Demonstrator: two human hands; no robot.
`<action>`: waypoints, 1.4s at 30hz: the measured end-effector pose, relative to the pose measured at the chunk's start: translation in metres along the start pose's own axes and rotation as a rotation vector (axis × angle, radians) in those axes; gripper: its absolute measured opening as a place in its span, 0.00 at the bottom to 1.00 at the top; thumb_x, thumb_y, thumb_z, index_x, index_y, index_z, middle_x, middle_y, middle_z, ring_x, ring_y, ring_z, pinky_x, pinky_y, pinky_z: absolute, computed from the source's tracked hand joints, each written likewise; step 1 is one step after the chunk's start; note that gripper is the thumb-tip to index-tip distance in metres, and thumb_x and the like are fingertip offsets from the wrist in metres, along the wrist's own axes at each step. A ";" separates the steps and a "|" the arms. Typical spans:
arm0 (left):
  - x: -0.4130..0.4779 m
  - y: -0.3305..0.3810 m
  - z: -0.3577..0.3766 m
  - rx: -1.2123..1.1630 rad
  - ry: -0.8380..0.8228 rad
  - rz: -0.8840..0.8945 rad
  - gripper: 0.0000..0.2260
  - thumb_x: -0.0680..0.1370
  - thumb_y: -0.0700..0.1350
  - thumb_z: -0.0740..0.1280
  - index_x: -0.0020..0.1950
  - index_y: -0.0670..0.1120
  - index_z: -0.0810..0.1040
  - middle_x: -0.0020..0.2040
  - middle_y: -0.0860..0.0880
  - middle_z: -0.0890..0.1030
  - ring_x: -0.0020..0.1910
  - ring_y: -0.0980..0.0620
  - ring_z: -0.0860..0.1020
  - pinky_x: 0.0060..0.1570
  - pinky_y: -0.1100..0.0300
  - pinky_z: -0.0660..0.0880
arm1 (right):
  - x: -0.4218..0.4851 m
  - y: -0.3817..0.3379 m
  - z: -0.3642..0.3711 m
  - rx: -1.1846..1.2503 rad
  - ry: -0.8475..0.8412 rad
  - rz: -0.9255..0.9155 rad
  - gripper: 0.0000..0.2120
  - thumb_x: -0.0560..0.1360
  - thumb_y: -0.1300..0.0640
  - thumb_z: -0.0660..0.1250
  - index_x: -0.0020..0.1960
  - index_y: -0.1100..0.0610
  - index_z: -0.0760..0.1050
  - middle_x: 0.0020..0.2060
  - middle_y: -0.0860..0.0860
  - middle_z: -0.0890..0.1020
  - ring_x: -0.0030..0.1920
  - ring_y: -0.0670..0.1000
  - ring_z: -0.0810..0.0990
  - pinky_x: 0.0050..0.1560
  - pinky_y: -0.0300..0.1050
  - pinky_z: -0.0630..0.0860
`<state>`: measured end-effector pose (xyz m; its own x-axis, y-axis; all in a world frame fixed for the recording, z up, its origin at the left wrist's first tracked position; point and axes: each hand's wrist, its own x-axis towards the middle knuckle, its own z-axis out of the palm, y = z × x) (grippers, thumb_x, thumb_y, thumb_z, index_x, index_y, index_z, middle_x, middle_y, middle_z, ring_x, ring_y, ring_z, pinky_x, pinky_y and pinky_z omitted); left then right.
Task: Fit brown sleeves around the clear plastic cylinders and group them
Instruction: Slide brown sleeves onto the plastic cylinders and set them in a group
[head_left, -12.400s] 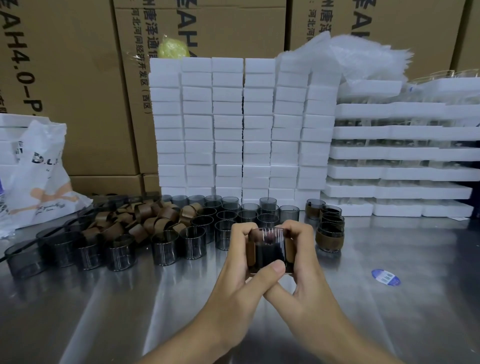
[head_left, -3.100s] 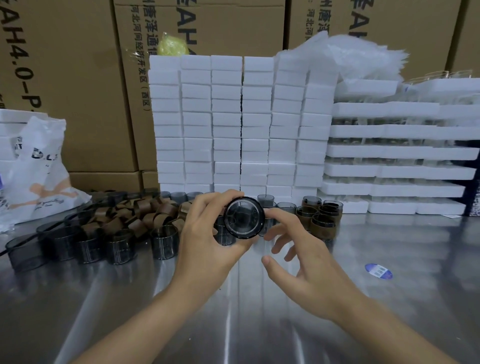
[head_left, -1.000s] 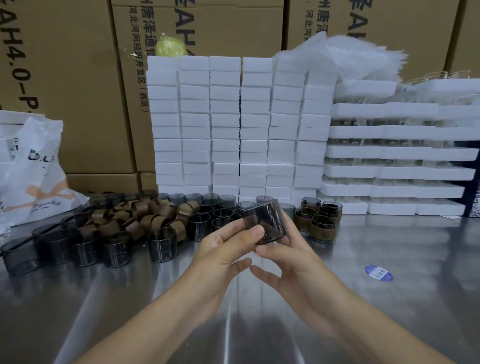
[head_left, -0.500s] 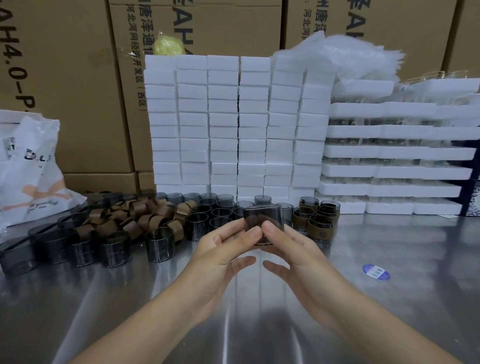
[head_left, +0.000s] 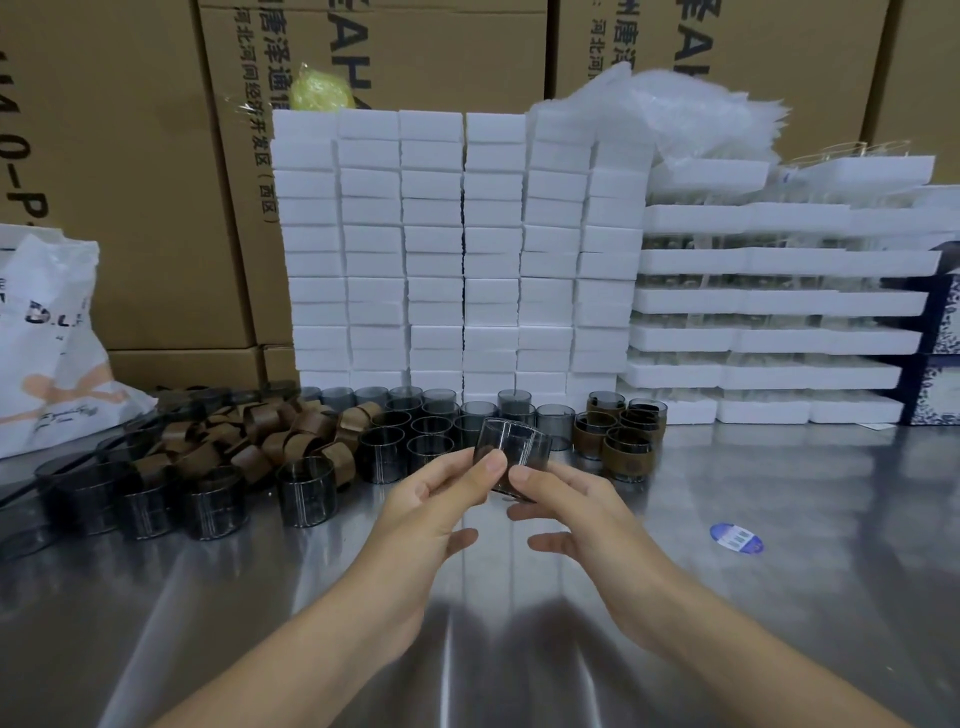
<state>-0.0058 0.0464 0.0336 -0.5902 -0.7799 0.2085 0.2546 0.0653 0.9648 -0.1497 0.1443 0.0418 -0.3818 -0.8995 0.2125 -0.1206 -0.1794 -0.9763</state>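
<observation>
A bare clear cylinder is pinched, tilted, between left hand and right hand above the surface; apparently no sleeve is fitted.

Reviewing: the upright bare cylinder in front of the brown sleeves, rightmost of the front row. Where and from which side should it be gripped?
Likely the rim, from above and the near side: thumb inside, forefinger on the near wall. The cylinder stands upright, mouth open; sleeves crowd behind it, its near wall is exposed. Left hand and right hand grip a second cylinder.
</observation>
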 end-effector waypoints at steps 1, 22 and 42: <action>-0.001 -0.001 0.002 0.009 0.003 0.003 0.29 0.67 0.70 0.78 0.62 0.55 0.87 0.58 0.59 0.87 0.60 0.63 0.82 0.56 0.58 0.75 | 0.000 0.001 0.001 0.018 0.010 0.008 0.15 0.72 0.36 0.71 0.55 0.39 0.88 0.56 0.41 0.88 0.55 0.43 0.86 0.57 0.47 0.79; -0.010 -0.005 0.011 0.420 -0.078 0.285 0.19 0.85 0.65 0.53 0.75 0.79 0.67 0.67 0.80 0.74 0.69 0.75 0.72 0.69 0.58 0.74 | 0.002 0.026 0.021 0.290 0.071 0.171 0.19 0.61 0.31 0.74 0.43 0.43 0.89 0.49 0.48 0.90 0.46 0.46 0.87 0.50 0.48 0.77; 0.037 -0.005 -0.089 1.468 0.259 0.503 0.24 0.85 0.58 0.61 0.82 0.60 0.67 0.81 0.61 0.68 0.82 0.61 0.61 0.78 0.54 0.59 | 0.013 0.034 -0.009 0.167 0.271 0.153 0.22 0.66 0.38 0.83 0.54 0.50 0.88 0.50 0.44 0.89 0.48 0.47 0.88 0.51 0.47 0.77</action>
<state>0.0395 -0.0380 0.0225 -0.4963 -0.5639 0.6601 -0.6508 0.7449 0.1471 -0.1665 0.1304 0.0120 -0.6161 -0.7864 0.0447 0.0994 -0.1339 -0.9860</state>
